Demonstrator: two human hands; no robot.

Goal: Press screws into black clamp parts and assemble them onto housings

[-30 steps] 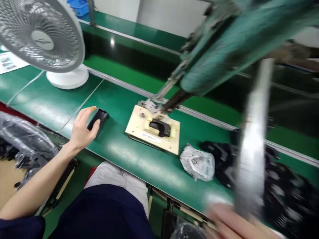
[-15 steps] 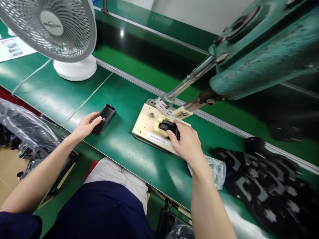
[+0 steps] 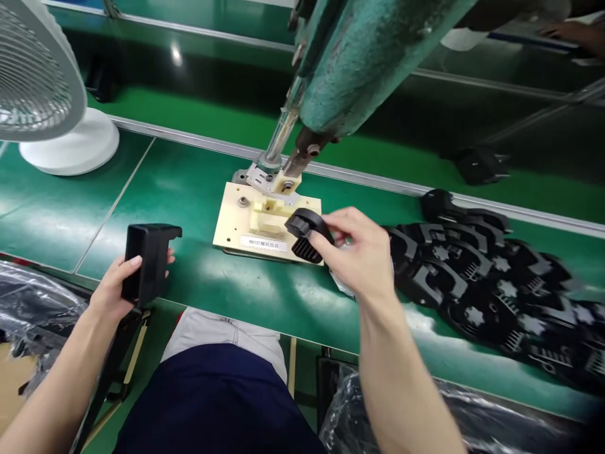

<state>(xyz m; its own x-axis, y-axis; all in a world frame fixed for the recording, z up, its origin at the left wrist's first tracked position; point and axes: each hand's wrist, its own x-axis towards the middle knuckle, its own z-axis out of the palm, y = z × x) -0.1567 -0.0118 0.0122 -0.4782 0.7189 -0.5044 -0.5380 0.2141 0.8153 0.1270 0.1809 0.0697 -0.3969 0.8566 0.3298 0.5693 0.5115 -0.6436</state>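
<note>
Black housing (image 3: 150,265), clamped in L grip (image 3: 115,285), is over the counter (image 3: 255,287), near L; ribbed black pc. (image 3: 307,236), pinched in R grip (image 3: 363,255), is by cream jig's (image 3: 231,221) near-R corner. Jig seat (image 3: 268,225) bare, pcs. apart: work judged mid-cycle. Pile of black parts (image 3: 477,284) at R; no. done vs. to do can't be told.

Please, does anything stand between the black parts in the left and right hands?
Nothing visible stands between the black housing in the left hand and the round black part in the right hand; the cream fixture lies on the green table, seemingly lower than both.
</note>
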